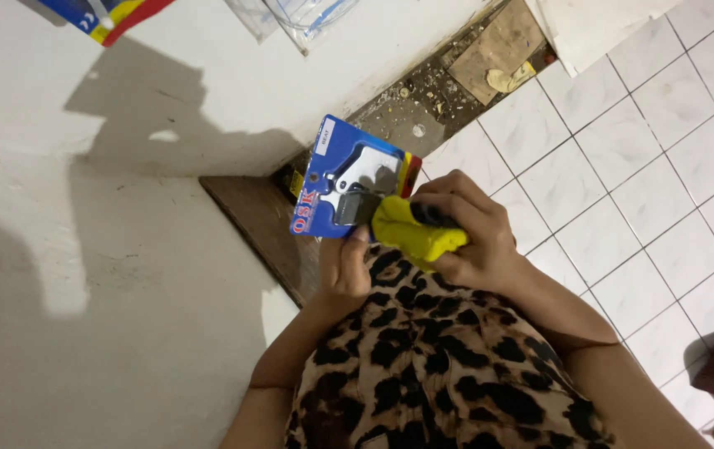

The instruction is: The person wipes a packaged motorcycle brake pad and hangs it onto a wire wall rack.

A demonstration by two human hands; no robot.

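Right grip (465,237) wipes yellow cloth (415,235) over blue blister pack (349,179)

Single head-worn view, looking steeply down, close on the chest and hands, white counter (83,274) left, tiled floor (623,166) right

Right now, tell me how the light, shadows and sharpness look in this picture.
Head view: hard light from one side throws dark, sharp-edged shadows on the white wall; glare whitens the clear bubble on the blue blister pack; the hands and the yellow tool handle look slightly soft; the floor tiles are evenly lit.
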